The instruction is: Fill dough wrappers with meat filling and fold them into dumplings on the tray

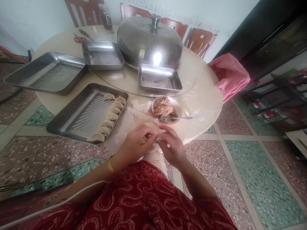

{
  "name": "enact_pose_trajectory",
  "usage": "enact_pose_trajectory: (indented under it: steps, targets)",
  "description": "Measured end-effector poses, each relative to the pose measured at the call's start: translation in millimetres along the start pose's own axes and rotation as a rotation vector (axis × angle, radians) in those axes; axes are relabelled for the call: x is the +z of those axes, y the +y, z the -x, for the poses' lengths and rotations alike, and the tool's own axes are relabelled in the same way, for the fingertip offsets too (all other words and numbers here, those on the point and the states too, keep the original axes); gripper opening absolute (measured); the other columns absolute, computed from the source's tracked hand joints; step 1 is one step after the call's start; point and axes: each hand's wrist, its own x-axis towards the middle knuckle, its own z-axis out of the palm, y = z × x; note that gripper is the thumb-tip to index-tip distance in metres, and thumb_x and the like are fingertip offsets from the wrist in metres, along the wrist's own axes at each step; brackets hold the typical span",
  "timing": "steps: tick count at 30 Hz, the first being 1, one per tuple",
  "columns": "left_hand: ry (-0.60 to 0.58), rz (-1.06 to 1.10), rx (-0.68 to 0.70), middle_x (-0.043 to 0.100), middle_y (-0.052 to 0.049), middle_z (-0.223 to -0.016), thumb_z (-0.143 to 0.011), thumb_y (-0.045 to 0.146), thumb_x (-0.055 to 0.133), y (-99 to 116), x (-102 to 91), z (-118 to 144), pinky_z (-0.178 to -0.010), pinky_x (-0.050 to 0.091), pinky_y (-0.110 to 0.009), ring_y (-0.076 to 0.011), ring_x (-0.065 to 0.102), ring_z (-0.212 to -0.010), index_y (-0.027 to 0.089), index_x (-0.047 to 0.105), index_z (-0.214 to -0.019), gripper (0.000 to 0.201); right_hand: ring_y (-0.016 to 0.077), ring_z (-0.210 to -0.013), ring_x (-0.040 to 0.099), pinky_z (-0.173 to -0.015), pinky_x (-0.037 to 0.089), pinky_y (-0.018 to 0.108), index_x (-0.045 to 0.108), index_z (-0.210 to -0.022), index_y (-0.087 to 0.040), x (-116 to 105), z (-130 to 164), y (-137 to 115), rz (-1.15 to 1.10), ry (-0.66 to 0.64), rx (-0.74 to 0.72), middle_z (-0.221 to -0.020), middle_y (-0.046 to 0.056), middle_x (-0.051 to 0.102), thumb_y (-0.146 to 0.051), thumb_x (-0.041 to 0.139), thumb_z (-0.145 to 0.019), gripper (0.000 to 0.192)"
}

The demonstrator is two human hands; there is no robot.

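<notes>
My left hand [135, 142] and my right hand [171, 145] meet at the near edge of the round table [203, 92], both pinching one pale round dumpling wrapper [151, 127]. Just beyond them stands a bowl of minced filling [165, 108] with a spoon [178, 118] resting in it. To the left lies a steel tray [79, 116] holding a row of several folded dumplings [109, 116] along its right side. A clear plastic sheet [130, 119] lies under my hands.
Three more steel trays [48, 72] [102, 55] [159, 78] sit farther back, with a perforated steel dome cover [150, 40] behind. Red scissors [79, 39] lie at the far left. Wooden chairs [200, 40] and pink cloth [230, 75] stand around the table.
</notes>
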Motion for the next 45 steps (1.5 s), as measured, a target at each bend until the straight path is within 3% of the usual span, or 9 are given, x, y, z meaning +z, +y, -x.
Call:
enact_pose_trajectory:
  steps: [8,14,20,27,33,36,39,45]
  targets:
    - [-0.026,0.142,-0.034,0.065,0.000,-0.086,-0.089,0.015,0.057,5.0,-5.5,0.9,-0.071,0.048,-0.020,-0.0091,0.059,-0.077,0.017,0.062,-0.091,0.006,0.0223,-0.116,0.064,-0.086,0.062,0.037,0.063,-0.101,-0.022,-0.1,-1.9,-3.3,-0.028,0.040,0.013,-0.118,0.013,0.063,-0.014,0.055,-0.091,0.016]
    - [-0.028,0.107,0.003,0.063,-0.003,-0.088,-0.085,0.021,0.063,7.9,-3.3,1.3,-0.075,0.051,-0.025,-0.0130,0.060,-0.082,0.017,0.062,-0.092,0.008,0.0224,-0.120,0.061,-0.085,0.062,0.038,0.058,-0.101,-0.025,2.1,0.2,-0.9,-0.065,0.061,0.038,-0.107,0.009,0.067,-0.015,0.057,-0.090,0.015]
    - [-0.009,0.041,0.064,0.062,-0.004,-0.091,-0.089,0.020,0.058,7.4,-1.0,1.7,-0.079,0.051,-0.028,-0.0144,0.061,-0.088,0.019,0.060,-0.091,0.003,0.0219,-0.116,0.063,-0.086,0.061,0.037,0.061,-0.112,-0.025,0.6,-2.2,-4.0,-0.044,0.056,0.026,-0.123,0.011,0.063,-0.015,0.055,-0.091,0.024]
    - [0.090,-0.093,0.062,0.062,-0.004,-0.085,-0.086,0.024,0.063,3.2,1.3,7.4,-0.075,0.051,-0.030,-0.0162,0.060,-0.082,0.019,0.057,-0.088,0.008,0.0230,-0.119,0.062,-0.085,0.061,0.037,0.064,-0.102,-0.025,0.9,-2.8,-4.9,-0.037,0.091,0.001,-0.110,0.009,0.068,-0.015,0.057,-0.091,0.016]
    - [0.178,-0.150,0.165,0.060,-0.002,-0.076,-0.088,0.016,0.058,0.1,7.9,11.8,-0.068,0.048,-0.027,-0.0143,0.056,-0.074,0.020,0.055,-0.078,0.011,0.0222,-0.116,0.063,-0.087,0.060,0.037,0.064,-0.096,-0.023,2.4,-5.9,-4.9,-0.046,0.088,0.049,-0.113,0.010,0.067,-0.015,0.056,-0.090,0.013]
    - [0.201,-0.152,0.125,0.061,0.000,-0.073,-0.087,0.024,0.063,-1.2,10.7,12.9,-0.065,0.048,-0.026,-0.0133,0.056,-0.069,0.020,0.057,-0.086,0.008,0.0217,-0.115,0.064,-0.087,0.060,0.037,0.065,-0.094,-0.023,1.3,-8.2,-5.2,-0.079,0.103,0.084,-0.113,0.010,0.067,-0.016,0.058,-0.090,0.011]
    - [0.233,-0.131,0.059,0.061,0.001,-0.074,-0.084,0.033,0.068,-4.8,12.7,13.8,-0.061,0.048,-0.025,-0.0119,0.056,-0.065,0.020,0.057,-0.095,0.020,0.0215,-0.112,0.065,-0.086,0.060,0.037,0.066,-0.094,-0.023,0.1,-10.1,-6.0,-0.105,0.120,0.098,-0.115,0.009,0.067,-0.018,0.059,-0.089,0.010]
    - [0.289,-0.114,0.195,0.062,0.002,-0.070,-0.087,0.018,0.062,-8.6,11.7,13.9,-0.060,0.047,-0.022,-0.0104,0.058,-0.066,0.021,0.055,-0.082,0.010,0.0216,-0.108,0.066,-0.078,0.061,0.035,0.066,-0.094,-0.023,1.2,-12.1,-7.5,-0.130,0.121,0.141,-0.115,0.009,0.066,-0.018,0.059,-0.089,0.010]
